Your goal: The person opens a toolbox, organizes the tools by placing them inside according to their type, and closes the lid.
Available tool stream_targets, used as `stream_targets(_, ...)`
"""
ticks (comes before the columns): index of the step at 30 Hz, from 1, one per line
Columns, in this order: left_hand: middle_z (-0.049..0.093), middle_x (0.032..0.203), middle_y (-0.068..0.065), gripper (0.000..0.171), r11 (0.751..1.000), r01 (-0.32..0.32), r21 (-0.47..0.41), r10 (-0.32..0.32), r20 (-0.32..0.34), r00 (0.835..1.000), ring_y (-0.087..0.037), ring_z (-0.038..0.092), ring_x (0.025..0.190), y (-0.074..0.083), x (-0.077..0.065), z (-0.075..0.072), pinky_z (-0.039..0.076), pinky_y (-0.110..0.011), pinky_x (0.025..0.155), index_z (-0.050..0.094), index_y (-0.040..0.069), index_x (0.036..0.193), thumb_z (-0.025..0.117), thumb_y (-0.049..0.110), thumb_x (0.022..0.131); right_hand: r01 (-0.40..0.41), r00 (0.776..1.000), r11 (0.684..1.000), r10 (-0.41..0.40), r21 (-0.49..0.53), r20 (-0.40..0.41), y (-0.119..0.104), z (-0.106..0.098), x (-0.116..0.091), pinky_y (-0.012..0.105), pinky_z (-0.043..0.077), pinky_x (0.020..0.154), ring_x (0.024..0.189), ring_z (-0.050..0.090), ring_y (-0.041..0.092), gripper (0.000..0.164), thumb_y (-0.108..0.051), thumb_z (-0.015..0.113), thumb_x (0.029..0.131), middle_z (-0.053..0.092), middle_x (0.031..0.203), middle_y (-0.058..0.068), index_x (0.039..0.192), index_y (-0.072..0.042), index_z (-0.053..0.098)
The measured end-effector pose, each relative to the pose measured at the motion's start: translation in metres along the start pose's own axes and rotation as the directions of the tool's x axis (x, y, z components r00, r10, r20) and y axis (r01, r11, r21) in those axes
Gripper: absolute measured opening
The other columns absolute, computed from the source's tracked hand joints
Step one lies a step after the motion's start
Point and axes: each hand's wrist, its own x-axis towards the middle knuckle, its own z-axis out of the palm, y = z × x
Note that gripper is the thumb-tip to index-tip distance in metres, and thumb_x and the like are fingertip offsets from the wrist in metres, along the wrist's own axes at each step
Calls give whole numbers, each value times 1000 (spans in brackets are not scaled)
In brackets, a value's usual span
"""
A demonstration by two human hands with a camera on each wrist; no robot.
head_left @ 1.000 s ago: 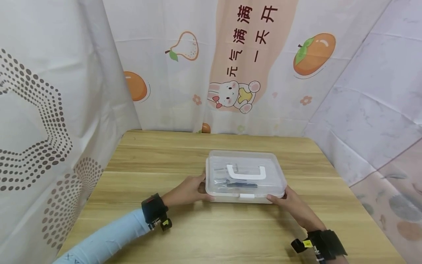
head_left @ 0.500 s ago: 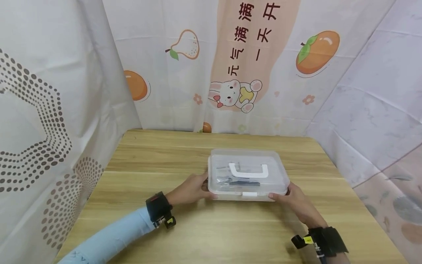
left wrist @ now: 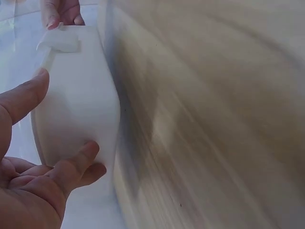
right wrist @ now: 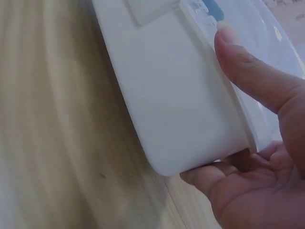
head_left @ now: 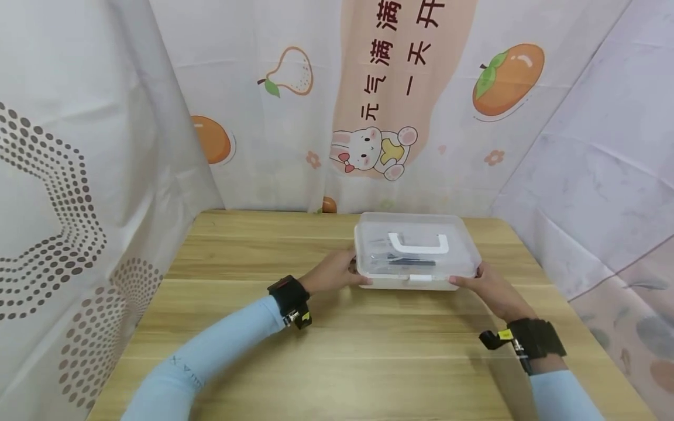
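Observation:
A white plastic storage box (head_left: 379,282) with a clear lid, a white carry handle (head_left: 418,249) and a front latch (head_left: 420,278) is at the back right of the table. Dark slim items show faintly through the lid. My left hand (head_left: 337,270) grips its left end, thumb at the front edge and fingers round the side. At the opposite end my right hand (head_left: 492,289) holds the box, its thumb (right wrist: 248,67) on the lid's front rim and fingers against the side wall. Whether the base touches the table I cannot tell.
The wood-grain table (head_left: 326,362) extends in front of the box and to its left. A printed curtain (head_left: 263,146) hangs close behind the table's back edge, with more curtains at both sides. Black wrist cameras sit on both wrists.
Both hands have carried or slid the box away from me and to the right, nearer the table's back edge. Their hold on its two ends looks the same.

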Motion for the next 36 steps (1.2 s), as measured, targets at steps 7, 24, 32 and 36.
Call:
stream_targets(7,61,142,-4,77,999,28,-34,-29,-27,999,-10,63,117,-7,29,3,52,-27,95,41,16,156,80,27,91,-2,1000,998,1,-64,-14,4,-21,25,60,27,115,141,34,37,101,-43,75,94,32,159,27,159,7,16)
stream_targets(24,68,130,-6,60,994,113,-5,-113,-74,991,-9,60,101,-29,59,41,49,-24,90,56,7,143,78,33,94,-58,998,996,57,68,26,42,-39,47,62,19,117,148,20,42,108,-36,75,95,11,166,30,161,5,0)
stream_targets(32,59,145,-8,66,992,126,-16,-127,-66,990,-12,59,115,-26,70,40,47,-32,102,46,14,154,73,35,98,-46,999,993,45,112,12,46,-45,56,52,26,117,143,27,32,96,-35,69,100,19,165,22,163,1,6)
stream_targets(36,54,150,-8,67,989,151,-5,-151,-50,987,-14,54,129,-25,75,38,43,-36,109,41,15,157,70,35,100,-44,999,990,43,137,12,43,-47,56,53,23,119,145,24,31,97,-34,69,100,15,167,20,163,-1,3)
